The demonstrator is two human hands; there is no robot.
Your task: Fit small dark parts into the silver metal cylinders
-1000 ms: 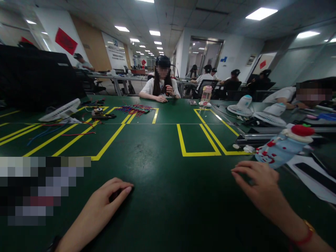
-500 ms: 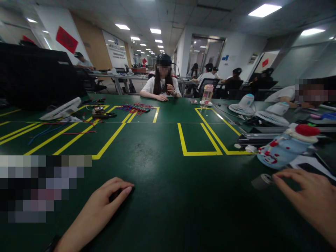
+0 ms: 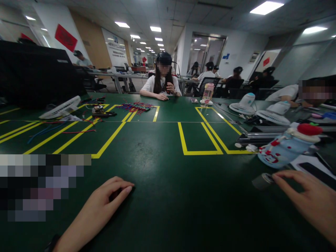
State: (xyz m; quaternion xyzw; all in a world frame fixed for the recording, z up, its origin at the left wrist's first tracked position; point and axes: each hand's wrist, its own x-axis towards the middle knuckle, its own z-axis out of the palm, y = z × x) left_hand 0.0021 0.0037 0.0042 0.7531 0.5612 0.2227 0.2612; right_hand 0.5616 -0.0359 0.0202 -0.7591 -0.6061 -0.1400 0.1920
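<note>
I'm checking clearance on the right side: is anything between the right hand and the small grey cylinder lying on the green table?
Nothing visible does. The right hand has its fingertips right at the small grey cylinder; the blue-and-white bottle lies just behind, not between them.

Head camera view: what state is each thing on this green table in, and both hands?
Left hand: flat on the table, loosely curled, holds nothing.
Right hand: fingertips touching the small grey cylinder.
Grey cylinder: lying on its side.
Blue bottle: tipped over, red cap on.
Pink bottle: upright.
White fans: lying face up; cannot tell if running.
Wires: loose, in a heap.
</note>
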